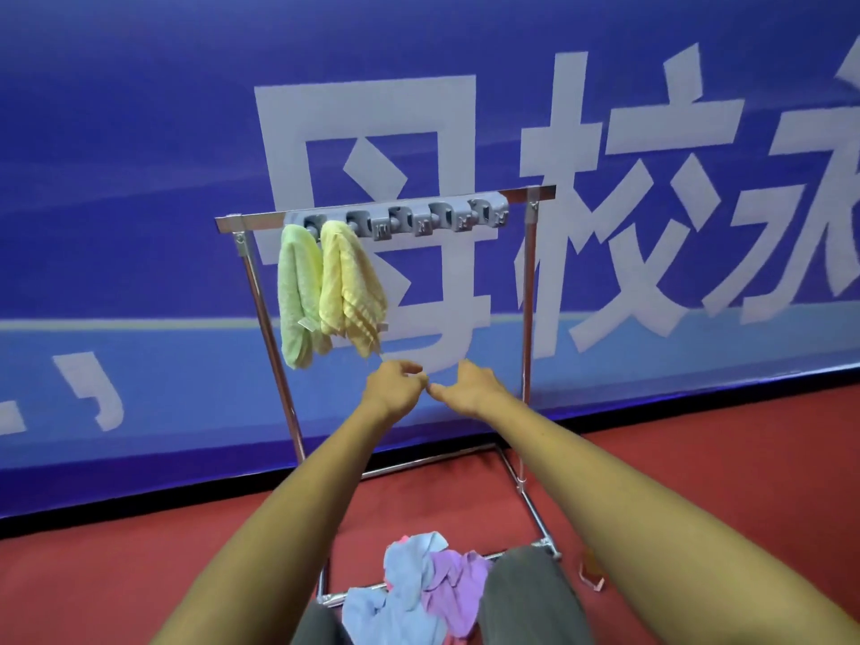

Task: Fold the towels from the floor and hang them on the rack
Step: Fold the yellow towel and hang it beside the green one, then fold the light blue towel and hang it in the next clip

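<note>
A metal rack [528, 290] stands against the blue wall, with a grey clip strip [405, 218] along its top bar. Two folded towels hang from the strip's left end: a green towel [294, 295] and beside it a yellow towel [346, 290]. Both my arms reach forward. My left hand [394, 386] and my right hand [470, 386] hover side by side just below the yellow towel's lower corner, fingers loosely curled, holding nothing. On the floor by my knees lies a pile with a light blue towel [395, 593], a purple towel [453, 593] and a bit of pink.
The rack's base tubes [535, 505] run along the red floor toward me. A blue banner wall [139, 179] with large white characters rises right behind the rack. My knees in grey trousers [526, 593] flank the towel pile.
</note>
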